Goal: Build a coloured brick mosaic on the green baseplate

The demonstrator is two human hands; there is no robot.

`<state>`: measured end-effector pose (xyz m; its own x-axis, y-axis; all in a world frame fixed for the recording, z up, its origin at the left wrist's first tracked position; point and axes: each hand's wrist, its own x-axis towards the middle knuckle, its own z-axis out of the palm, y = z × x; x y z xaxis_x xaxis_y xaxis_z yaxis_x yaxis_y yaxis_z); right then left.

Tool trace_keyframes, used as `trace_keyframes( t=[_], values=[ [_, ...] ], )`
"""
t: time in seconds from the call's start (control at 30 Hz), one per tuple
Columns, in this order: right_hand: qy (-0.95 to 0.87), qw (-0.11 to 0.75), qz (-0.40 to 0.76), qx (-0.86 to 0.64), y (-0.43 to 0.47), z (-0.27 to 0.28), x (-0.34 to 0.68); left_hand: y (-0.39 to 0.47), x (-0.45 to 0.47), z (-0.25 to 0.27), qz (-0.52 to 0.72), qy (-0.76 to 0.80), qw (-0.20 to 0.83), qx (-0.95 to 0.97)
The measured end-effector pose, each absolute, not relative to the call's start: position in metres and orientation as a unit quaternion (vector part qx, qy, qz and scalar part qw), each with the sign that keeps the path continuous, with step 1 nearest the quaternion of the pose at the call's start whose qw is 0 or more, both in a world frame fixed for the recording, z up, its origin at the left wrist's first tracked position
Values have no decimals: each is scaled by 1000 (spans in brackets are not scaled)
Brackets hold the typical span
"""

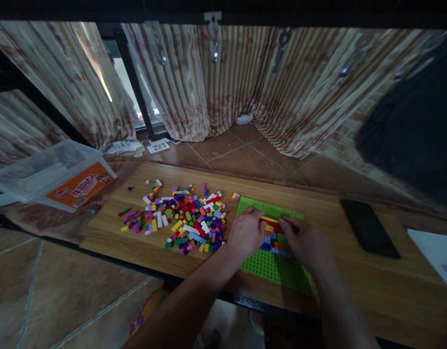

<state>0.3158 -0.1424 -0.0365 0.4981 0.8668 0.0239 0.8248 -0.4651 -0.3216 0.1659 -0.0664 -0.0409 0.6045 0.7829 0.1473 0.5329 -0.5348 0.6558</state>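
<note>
A green studded baseplate (pixel 262 269) lies on the wooden board, bearing a block of coloured toy bricks (pixel 273 236) in red, yellow, blue and orange. My left hand (pixel 247 230) rests at the left side of that block, fingers curled against its upper left edge. At the upper right edge, my right hand (pixel 305 240) has its thumb and fingers pinched together. Whatever either hand grips is too small or too hidden to name. To the left of my left hand spreads a pile of loose toy bricks (pixel 189 216) in many colours.
A clear plastic box (pixel 59 169) with an orange label stands at the far left. On the right lie a black phone-like slab (pixel 369 228) and a white paper sheet (pixel 432 252). Striped curtains (pixel 231 82) hang behind the wooden board (pixel 110 228). Dark cloth fills the right edge.
</note>
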Motion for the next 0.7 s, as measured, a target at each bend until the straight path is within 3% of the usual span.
trace_keyframes(
  t=[0.17,0.37,0.57,0.7],
  values=[
    [-532,207,70,-818,-139,-44,311,-52,150,-36,252,409,297,825],
    [-572,196,58,-794,-139,-52,312,-10,109,-30,312,478,238,786],
    [-573,178,56,-798,-138,-51,312,11,81,-31,204,523,111,820],
    [-567,188,60,-800,-138,-51,312,9,80,-29,170,508,91,839]
  ],
)
